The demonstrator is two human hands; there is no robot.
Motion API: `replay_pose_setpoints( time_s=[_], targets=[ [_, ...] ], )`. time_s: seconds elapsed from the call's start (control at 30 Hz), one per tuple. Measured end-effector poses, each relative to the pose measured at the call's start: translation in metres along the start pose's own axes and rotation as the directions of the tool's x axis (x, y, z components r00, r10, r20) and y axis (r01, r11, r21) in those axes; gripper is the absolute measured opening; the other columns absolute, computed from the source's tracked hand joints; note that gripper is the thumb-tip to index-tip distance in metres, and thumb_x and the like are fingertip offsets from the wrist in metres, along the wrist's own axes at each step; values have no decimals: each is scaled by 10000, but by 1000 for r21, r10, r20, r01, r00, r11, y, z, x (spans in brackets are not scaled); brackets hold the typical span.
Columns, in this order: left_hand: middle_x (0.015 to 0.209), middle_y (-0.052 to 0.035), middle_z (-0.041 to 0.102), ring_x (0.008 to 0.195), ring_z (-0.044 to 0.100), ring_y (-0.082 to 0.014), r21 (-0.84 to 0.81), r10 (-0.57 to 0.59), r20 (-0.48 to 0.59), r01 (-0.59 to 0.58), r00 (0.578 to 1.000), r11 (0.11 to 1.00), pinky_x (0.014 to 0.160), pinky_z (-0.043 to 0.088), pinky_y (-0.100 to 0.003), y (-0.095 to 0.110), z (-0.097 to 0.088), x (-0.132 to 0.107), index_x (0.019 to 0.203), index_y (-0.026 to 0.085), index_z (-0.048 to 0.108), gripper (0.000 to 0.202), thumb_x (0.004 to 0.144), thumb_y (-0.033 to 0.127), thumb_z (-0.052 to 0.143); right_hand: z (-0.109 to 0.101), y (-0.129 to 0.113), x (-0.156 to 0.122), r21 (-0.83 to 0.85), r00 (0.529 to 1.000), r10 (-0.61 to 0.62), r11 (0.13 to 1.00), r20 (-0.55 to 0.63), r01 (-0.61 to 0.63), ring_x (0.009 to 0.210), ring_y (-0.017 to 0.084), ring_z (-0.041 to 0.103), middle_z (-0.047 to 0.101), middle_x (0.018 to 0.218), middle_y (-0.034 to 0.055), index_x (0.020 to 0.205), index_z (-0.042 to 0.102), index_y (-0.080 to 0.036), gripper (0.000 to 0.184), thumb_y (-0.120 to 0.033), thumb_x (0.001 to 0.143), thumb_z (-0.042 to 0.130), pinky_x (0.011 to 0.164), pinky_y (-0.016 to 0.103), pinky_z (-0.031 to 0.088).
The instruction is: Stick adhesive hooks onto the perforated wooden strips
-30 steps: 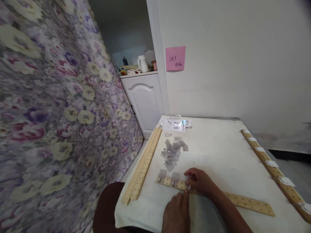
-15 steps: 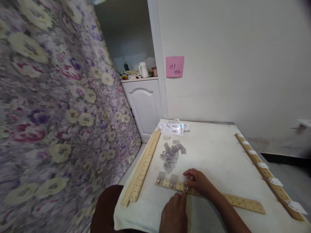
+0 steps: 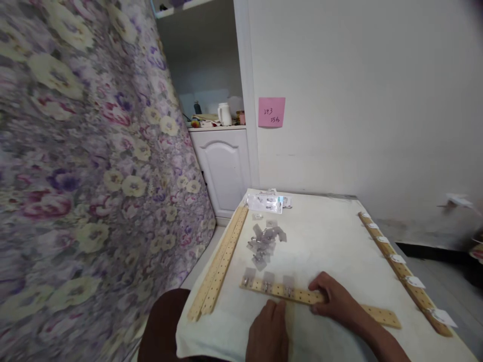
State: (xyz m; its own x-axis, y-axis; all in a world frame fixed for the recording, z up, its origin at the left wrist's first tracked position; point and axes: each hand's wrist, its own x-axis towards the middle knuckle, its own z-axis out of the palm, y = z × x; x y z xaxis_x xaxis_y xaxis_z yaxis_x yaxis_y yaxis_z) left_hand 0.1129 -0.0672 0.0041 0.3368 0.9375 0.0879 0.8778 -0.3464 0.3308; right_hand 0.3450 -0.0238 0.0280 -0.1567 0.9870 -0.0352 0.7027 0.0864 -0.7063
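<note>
A perforated wooden strip [image 3: 298,293] lies across the near part of the cloth-covered table [image 3: 332,241]. Three small clear-backed metal hooks [image 3: 268,281] sit along its left end. My right hand [image 3: 334,303] rests on the strip to the right of the third hook, fingers curled over the wood. My left hand [image 3: 268,332] lies on the cloth just in front of the strip, fingers together and flat, holding nothing that I can see. A pile of loose hooks [image 3: 266,241] lies beyond the strip.
Two more perforated strips [image 3: 221,264] lie along the table's left edge. Another strip with white tags [image 3: 402,271] runs along the right side. A clear packet [image 3: 266,202] sits at the far edge. A floral mattress [image 3: 83,176] leans at left. A pink note [image 3: 271,112] hangs on the wall.
My right hand has slid rightward along the strip, uncovering a third hook fixed on it. The view has tilted up slightly. My left hand has barely moved.
</note>
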Motion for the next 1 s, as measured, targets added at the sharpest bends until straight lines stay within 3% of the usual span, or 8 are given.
replay_pose_setpoints(
  time_s=[0.17, 0.8, 1.0],
  targets=[
    [1039, -46, 598, 941, 572, -189, -11, -10, 11, 10, 1000, 1000, 815, 460, -269, -1, -1, -1, 1158, 255, 541, 372, 814, 146, 450, 9, -9, -3, -30, 1000, 1, 1000, -13, -1, 765, 172, 534, 580, 786, 4, 716, 545, -202, 138, -152, 593, 579, 685, 257, 401],
    [1039, -49, 627, 930, 601, -210, 49, -136, 146, 130, 980, 990, 760, 466, -292, 5, -1, 9, 1056, 261, 618, 327, 814, 112, 457, 39, -37, 11, -35, 993, 54, 998, -108, -59, 836, 188, 560, 595, 855, 11, 778, 548, -224, 100, -250, 682, 539, 736, 264, 424],
    [1002, -28, 652, 914, 602, -200, 61, -103, 65, 99, 993, 993, 722, 438, -271, -2, 18, 11, 1034, 280, 638, 379, 769, 70, 467, 50, -38, 11, -29, 990, 42, 999, -135, -46, 844, 188, 561, 598, 854, 12, 789, 560, -221, 107, -256, 692, 533, 748, 275, 427]
  ],
)
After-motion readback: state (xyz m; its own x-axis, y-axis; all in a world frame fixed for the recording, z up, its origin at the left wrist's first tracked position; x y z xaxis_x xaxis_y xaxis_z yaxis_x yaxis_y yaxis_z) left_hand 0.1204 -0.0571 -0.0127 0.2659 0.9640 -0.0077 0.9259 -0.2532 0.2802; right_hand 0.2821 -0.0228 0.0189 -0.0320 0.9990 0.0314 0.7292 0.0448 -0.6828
